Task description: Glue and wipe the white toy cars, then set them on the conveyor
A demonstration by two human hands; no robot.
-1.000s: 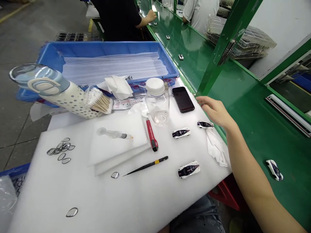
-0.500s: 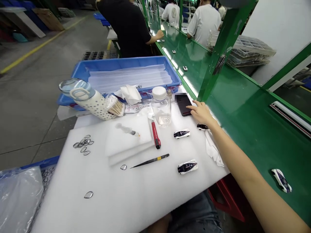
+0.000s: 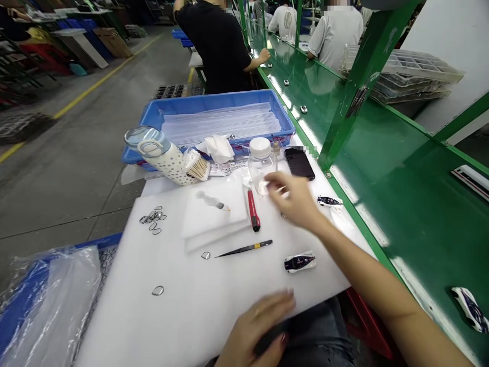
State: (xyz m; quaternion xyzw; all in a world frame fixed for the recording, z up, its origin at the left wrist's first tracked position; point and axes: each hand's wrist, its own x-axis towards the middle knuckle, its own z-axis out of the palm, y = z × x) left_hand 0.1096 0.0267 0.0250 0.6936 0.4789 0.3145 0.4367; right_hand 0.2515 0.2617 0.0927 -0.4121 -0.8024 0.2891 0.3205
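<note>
My right hand point(image 3: 296, 201) hangs over the middle of the board, fingers bent and slightly blurred, with nothing visible in them. It hides most of a small toy car, and a clear jar with a white lid point(image 3: 260, 148) stands just behind its fingertips. Low at the front edge is my left hand point(image 3: 255, 326), blurred, thumb apart from the fingers; only a dark gap shows between them. Another white and dark toy car point(image 3: 300, 262) lies beyond it. Tweezers point(image 3: 244, 248) and a red-handled cutter point(image 3: 252, 210) rest left of the cars. A phone point(image 3: 300, 163) lies at the back right.
Thin rings point(image 3: 153, 218) and a foam block with a syringe point(image 3: 214, 201) lie on the white board. Behind are a spotted bottle point(image 3: 168, 160), cotton swabs point(image 3: 197, 165) and a blue bin point(image 3: 221, 99). Cars sit on the green belt point(image 3: 412, 204); co-workers sit further along.
My right hand has left the phone and moved left and toward me, over a toy car. My left hand has come into view at the front edge. The view has shifted left.
</note>
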